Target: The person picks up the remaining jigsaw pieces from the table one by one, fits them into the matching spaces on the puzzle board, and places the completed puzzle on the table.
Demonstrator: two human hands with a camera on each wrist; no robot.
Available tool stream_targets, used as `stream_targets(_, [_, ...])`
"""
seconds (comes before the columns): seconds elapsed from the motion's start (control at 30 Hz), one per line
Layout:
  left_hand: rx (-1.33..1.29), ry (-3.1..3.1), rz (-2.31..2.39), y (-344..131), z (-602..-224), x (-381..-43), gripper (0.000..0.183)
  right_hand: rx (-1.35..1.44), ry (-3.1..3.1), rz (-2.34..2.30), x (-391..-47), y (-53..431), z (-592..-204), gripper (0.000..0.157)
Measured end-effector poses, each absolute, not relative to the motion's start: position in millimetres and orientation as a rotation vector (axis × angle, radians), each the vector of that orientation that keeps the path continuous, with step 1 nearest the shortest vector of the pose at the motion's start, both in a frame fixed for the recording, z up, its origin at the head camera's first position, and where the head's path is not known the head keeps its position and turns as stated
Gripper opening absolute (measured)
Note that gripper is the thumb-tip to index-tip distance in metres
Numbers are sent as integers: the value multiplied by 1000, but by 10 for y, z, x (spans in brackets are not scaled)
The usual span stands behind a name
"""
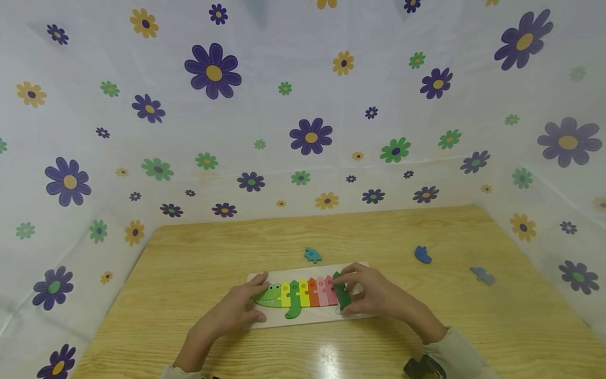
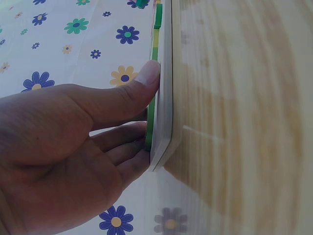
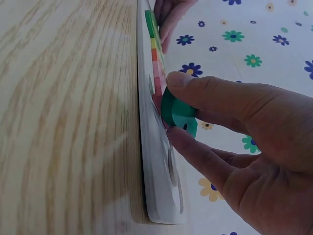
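A white wooden puzzle board [image 1: 314, 316] lies on the table, filled from the left with a crocodile's green head [image 1: 270, 301] and a row of numbered yellow, green, orange and pink pieces. My left hand [image 1: 236, 305] rests on the board's left end, its thumb [image 2: 146, 76] pressing the near margin and its fingers touching beside the head. Near the right end, my right hand [image 1: 376, 292] pinches a dark green puzzle piece [image 3: 178, 111] between thumb and fingers. That piece stands tilted against the board, beside the last pink one [image 1: 331, 295]. My right fingers partly hide the slots there.
Beyond the board lies a light blue puzzle piece [image 1: 312, 255]. Farther right are a dark blue piece [image 1: 423, 255] and a grey-blue piece [image 1: 483, 275]. A flower-printed white sheet [image 1: 265, 116] surrounds the wooden table [image 1: 213, 247] at the back and sides.
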State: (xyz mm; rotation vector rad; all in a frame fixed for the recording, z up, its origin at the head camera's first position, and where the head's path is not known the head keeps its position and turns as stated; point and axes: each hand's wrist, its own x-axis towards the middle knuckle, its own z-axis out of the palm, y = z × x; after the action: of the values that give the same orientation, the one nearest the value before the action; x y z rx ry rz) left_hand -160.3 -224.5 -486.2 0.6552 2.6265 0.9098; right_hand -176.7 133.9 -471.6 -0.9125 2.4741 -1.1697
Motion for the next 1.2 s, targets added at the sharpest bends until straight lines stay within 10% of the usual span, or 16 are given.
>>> stream_targets(1.2, [665,2627,916,-2245,-4854,-1593,70,-814,2621,-999,-1687,1196,-4746,51])
